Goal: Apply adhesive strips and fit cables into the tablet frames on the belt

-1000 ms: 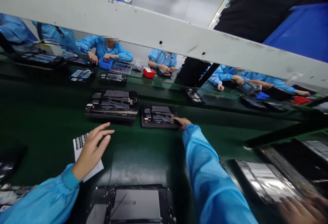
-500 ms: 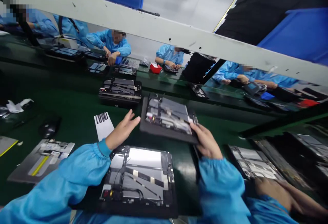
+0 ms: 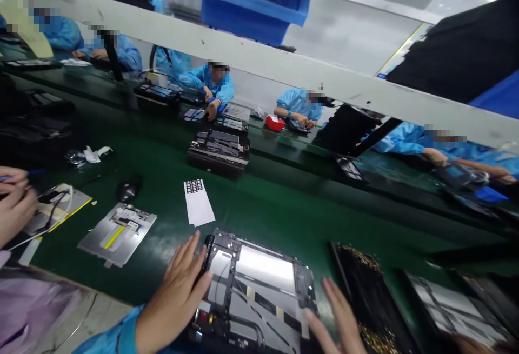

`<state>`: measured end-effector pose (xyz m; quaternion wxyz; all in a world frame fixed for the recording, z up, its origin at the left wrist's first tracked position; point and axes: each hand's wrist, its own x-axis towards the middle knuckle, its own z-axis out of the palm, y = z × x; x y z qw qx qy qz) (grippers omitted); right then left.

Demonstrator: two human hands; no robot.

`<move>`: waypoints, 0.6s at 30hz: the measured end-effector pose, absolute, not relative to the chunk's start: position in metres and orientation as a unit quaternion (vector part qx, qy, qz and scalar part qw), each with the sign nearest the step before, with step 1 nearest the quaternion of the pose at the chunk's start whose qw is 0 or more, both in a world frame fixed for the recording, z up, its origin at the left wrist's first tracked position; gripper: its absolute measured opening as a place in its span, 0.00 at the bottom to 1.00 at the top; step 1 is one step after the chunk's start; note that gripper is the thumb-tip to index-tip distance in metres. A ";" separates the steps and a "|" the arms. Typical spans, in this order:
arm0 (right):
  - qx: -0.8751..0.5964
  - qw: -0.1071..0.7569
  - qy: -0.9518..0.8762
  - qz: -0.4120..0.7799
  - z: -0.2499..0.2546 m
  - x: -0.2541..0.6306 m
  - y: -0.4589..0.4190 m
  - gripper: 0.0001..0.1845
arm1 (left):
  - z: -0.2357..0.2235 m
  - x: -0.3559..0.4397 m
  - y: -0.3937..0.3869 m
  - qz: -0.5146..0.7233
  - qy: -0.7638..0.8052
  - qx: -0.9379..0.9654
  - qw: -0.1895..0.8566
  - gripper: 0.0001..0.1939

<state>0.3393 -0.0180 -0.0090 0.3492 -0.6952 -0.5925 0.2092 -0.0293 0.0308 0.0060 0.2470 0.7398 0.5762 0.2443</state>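
An opened tablet (image 3: 263, 267) with its battery, cables and tape strips exposed lies right in front of me on the green bench. My left hand (image 3: 178, 284) is at its left edge, fingers stretched out and thumb over the rim. On the other side, my right hand (image 3: 338, 319) has its fingers extended along the right edge, with the thumb over the corner area; it is slightly blurred. Neither hand wraps round the tablet. Beyond it lies a white sheet with black printed labels (image 3: 198, 202). What lies under the tablet is hidden.
A stack of opened devices (image 3: 219, 151) stands farther back. To the left are a metal plate (image 3: 117, 232), a black mouse (image 3: 130, 187) and another person's hand (image 3: 16, 202). A black object with gold-coloured ends (image 3: 365, 289) lies right. Co-workers sit behind the shelf beam (image 3: 259, 54).
My right hand lifted an opened tablet from beside the back stack and brought it toward me; it is no longer distinguishable separately. Both hands now flank the front tablet. The view turned left.
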 end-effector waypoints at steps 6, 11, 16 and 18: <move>-0.475 0.338 -0.787 0.201 0.092 0.282 0.130 0.10 | 0.007 -0.066 0.171 0.275 0.595 0.736 0.170 0.25; -0.287 0.172 -0.919 0.207 0.069 0.182 0.255 0.08 | -0.041 -0.091 0.236 0.239 0.620 0.727 0.175 0.38; -0.240 0.095 -0.945 0.198 0.007 0.109 0.321 0.06 | -0.062 -0.094 0.234 0.213 0.619 0.736 0.174 0.40; -0.235 0.077 -0.950 0.192 -0.009 0.094 0.333 0.06 | -0.063 -0.094 0.234 0.204 0.619 0.739 0.170 0.39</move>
